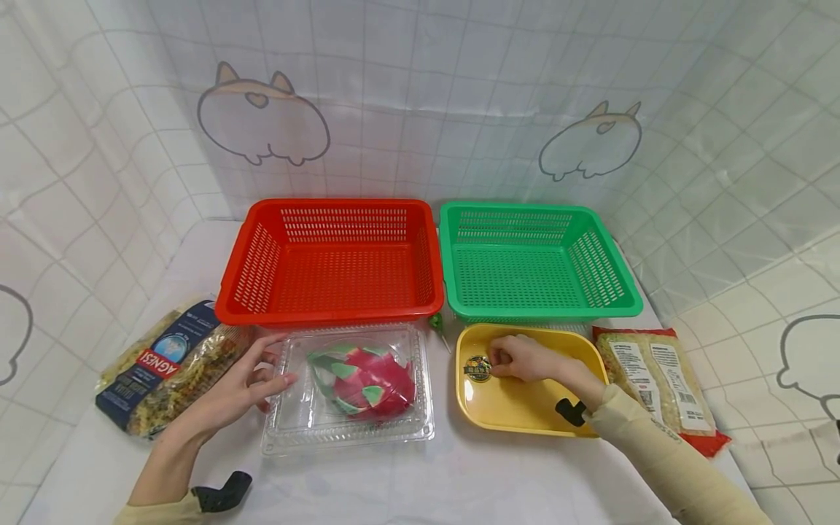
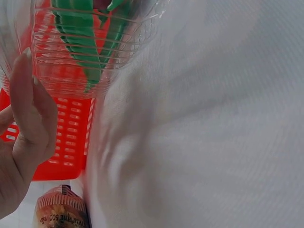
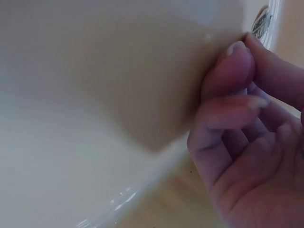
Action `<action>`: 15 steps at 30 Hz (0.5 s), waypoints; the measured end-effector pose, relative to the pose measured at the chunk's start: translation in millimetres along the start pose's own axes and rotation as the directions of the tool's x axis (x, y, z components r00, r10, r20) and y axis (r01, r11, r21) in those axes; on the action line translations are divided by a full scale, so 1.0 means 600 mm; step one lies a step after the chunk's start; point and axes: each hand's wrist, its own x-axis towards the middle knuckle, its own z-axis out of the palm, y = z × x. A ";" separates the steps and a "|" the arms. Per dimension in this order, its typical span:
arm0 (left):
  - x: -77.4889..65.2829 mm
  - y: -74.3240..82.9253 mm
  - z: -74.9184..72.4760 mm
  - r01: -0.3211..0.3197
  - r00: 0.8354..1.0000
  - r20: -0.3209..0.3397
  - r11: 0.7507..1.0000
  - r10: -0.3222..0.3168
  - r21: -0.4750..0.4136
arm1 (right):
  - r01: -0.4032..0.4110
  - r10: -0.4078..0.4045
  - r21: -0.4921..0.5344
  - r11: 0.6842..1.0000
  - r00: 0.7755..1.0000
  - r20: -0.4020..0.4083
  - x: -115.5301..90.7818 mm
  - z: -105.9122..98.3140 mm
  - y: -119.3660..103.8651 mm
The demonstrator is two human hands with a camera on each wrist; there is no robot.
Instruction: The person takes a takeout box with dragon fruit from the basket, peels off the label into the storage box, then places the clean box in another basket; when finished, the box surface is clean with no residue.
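Note:
My left hand is at the left edge of a clear plastic fruit box, with its thumb over the lid. In the left wrist view, fingertips are against the box's side. A pink dragon fruit with green leafy scales lies inside. My right hand is in a yellow tray. Its thumb and forefinger pinch the edge of a round black-and-gold sticker. Beyond the fingertips, the right wrist view catches only part of the sticker.
Behind stand a red basket and a green basket. A bag of pasta lies at the left, a clear bag with red ends at the right. A small green thing sits between the baskets and the box.

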 end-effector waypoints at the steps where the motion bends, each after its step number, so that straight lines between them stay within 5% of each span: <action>1: 0.000 0.000 0.000 -0.001 1.000 0.001 1.000 0.001 -0.001 | 0.001 -0.001 0.014 1.000 1.000 0.008 -0.001 -0.002 0.000; 10: 0.001 -0.002 0.000 -0.013 1.000 0.014 1.000 0.013 -0.015 | -0.049 0.015 0.246 0.968 0.990 0.138 -0.024 -0.029 0.001; 15: 0.000 -0.001 0.000 -0.018 1.000 0.022 0.999 0.018 -0.027 | -0.043 0.011 0.292 0.956 0.994 0.112 -0.046 -0.057 -0.027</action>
